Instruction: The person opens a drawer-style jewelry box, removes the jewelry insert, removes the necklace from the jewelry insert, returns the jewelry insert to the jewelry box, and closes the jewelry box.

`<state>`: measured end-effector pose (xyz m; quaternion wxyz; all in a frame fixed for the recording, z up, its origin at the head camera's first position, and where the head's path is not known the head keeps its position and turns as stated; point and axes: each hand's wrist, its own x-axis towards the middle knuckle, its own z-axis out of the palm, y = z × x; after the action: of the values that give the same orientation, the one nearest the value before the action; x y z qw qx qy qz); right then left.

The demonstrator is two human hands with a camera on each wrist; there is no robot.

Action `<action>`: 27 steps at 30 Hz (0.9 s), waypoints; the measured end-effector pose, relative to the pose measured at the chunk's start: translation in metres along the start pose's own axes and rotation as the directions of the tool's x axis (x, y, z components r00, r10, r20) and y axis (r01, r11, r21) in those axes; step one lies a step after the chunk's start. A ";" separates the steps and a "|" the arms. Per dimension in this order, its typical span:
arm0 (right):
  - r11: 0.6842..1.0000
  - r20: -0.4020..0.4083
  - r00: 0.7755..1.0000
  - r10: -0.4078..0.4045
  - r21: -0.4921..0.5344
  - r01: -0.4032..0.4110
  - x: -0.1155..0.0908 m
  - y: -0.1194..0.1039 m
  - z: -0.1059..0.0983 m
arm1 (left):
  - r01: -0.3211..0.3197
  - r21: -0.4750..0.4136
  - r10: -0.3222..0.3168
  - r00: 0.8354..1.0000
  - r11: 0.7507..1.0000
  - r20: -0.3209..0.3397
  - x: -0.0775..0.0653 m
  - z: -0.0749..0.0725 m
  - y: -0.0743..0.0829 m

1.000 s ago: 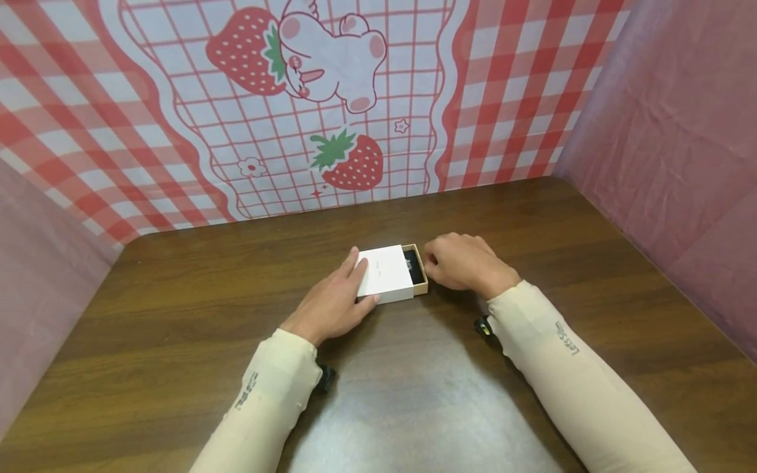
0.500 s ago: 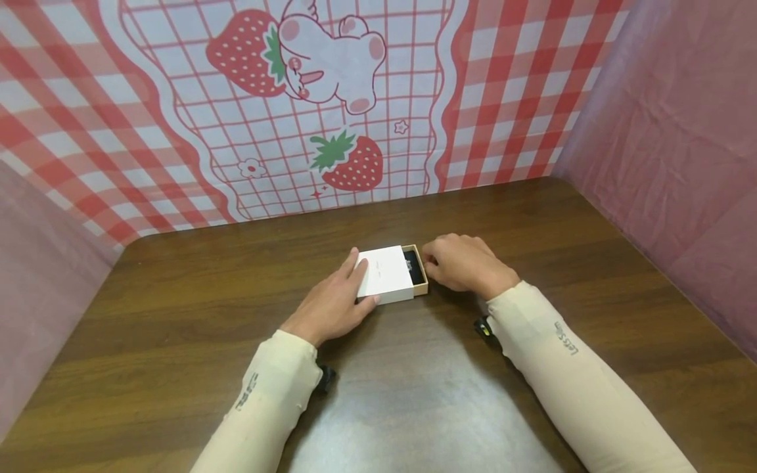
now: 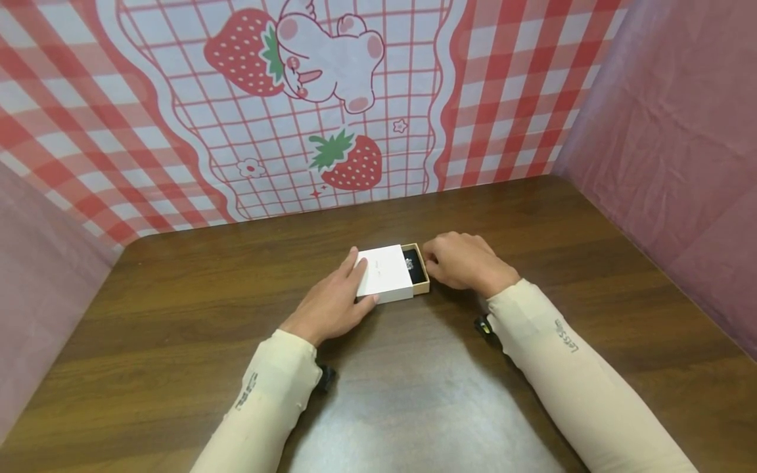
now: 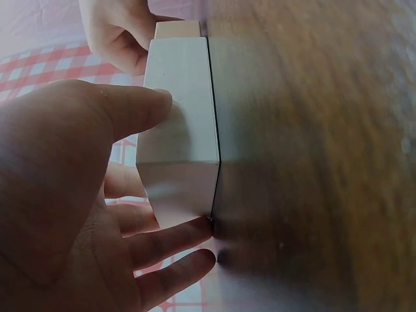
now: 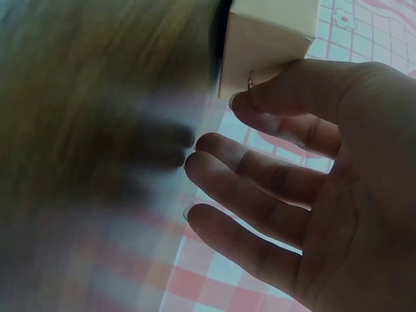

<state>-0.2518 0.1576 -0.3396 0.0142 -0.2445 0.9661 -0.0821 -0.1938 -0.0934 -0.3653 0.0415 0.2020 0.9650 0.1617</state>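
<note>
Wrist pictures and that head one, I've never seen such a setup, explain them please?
No machine here, just a person working bare-handed. The head view looks forward and down from the person's head; each wrist view is taken from that wrist. On the wooden table lies a white box cover, its tan drawer partly out, showing a black insert with something small and silvery. The left hand has its grip on the cover; the right hand seems to pinch a small loop at the drawer's end.

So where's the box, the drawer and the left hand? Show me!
Box (image 3: 386,270), head view: its white top.
Drawer (image 3: 421,289), head view: its near side wall.
Left hand (image 3: 330,302), head view: the back of it.
</note>
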 end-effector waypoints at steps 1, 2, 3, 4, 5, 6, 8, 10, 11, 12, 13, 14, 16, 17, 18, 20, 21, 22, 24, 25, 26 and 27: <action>1.000 0.003 1.000 0.002 0.001 -0.002 0.000 0.000 0.000 | 0.001 0.000 -0.001 1.000 1.000 0.000 0.000 0.000 0.000; 1.000 0.005 1.000 0.005 0.003 -0.005 0.000 0.000 0.000 | 0.000 0.000 0.000 1.000 1.000 0.000 0.000 0.000 0.000; 1.000 0.006 1.000 0.008 0.003 -0.008 0.000 0.001 0.000 | 0.000 0.001 0.000 1.000 1.000 0.001 0.000 0.000 0.000; 1.000 0.007 1.000 0.010 0.003 -0.010 0.001 0.001 0.000 | 0.000 0.001 0.000 1.000 1.000 0.001 0.000 0.000 -0.001; 1.000 0.009 1.000 0.012 0.005 -0.012 0.001 0.001 0.000 | 0.000 0.000 0.000 1.000 1.000 0.002 0.000 0.000 -0.001; 1.000 0.010 1.000 0.014 0.008 -0.014 0.001 0.001 0.000 | 0.000 0.000 0.000 1.000 1.000 0.003 0.000 0.000 -0.001; 1.000 0.010 1.000 0.018 0.010 -0.018 0.000 0.001 0.000 | -0.002 0.000 0.002 1.000 1.000 0.003 0.000 0.000 -0.001; 1.000 0.014 1.000 0.022 0.017 -0.023 0.000 0.001 0.000 | -0.003 0.000 0.003 1.000 1.000 0.004 0.000 0.000 -0.001; 0.999 0.014 1.000 0.025 0.020 -0.025 0.000 0.002 0.000 | -0.004 0.000 0.004 1.000 1.000 0.005 0.000 0.000 -0.001; 0.999 0.014 1.000 0.028 0.022 -0.028 0.000 0.002 0.000 | -0.005 0.000 0.005 1.000 1.000 0.005 0.000 0.000 -0.001; 0.999 0.015 0.999 0.031 0.023 -0.031 0.000 0.002 0.000 | -0.006 0.001 0.006 1.000 1.000 0.004 0.001 0.000 -0.001; 0.999 0.016 0.999 0.033 0.025 -0.033 0.000 0.002 -0.001 | -0.007 0.002 0.007 1.000 1.000 0.004 0.001 0.000 -0.001; 0.999 0.017 0.999 0.037 0.027 -0.037 -0.001 0.002 -0.001 | -0.009 0.002 0.009 1.000 1.000 0.003 0.001 0.000 -0.001; 0.999 0.018 0.999 0.038 0.026 -0.038 -0.001 0.002 -0.001 | -0.010 0.003 0.010 1.000 1.000 0.003 0.001 0.000 -0.001; 0.999 0.020 0.999 0.039 0.027 -0.039 -0.001 0.002 -0.001 | -0.011 0.002 0.011 1.000 1.000 0.002 0.001 0.000 -0.001; 0.999 0.024 0.999 0.040 0.028 -0.040 -0.001 0.002 -0.002 | -0.010 0.001 0.010 1.000 1.000 0.002 0.000 0.000 -0.001; 0.999 0.026 0.999 0.041 0.030 -0.042 -0.001 0.002 -0.002 | -0.009 -0.001 0.009 1.000 1.000 0.002 0.000 0.000 -0.001; 0.999 0.027 0.999 0.042 0.029 -0.042 -0.001 0.002 -0.002 | -0.008 -0.002 0.008 1.000 1.000 0.003 0.000 0.000 -0.001; 0.999 0.028 0.999 0.042 0.032 -0.043 -0.001 0.002 -0.002 | -0.006 -0.007 0.006 1.000 1.000 0.003 0.000 0.000 0.000; 0.998 0.029 0.999 0.042 0.035 -0.043 -0.001 0.002 -0.002 | -0.004 -0.008 0.004 1.000 1.000 0.003 0.000 -0.001 0.000; 0.998 0.031 0.999 0.042 0.035 -0.043 -0.001 0.002 -0.002 | -0.004 -0.008 0.004 1.000 1.000 0.002 0.000 -0.001 0.000; 0.998 0.032 0.999 0.042 0.036 -0.043 -0.001 0.002 -0.002 | -0.003 -0.008 0.003 1.000 1.000 0.003 -0.001 -0.001 0.000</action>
<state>-0.2520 0.1600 -0.3382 0.0357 -0.2250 0.9690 -0.0958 -0.1933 -0.0942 -0.3643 0.0436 0.2038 0.9640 0.1653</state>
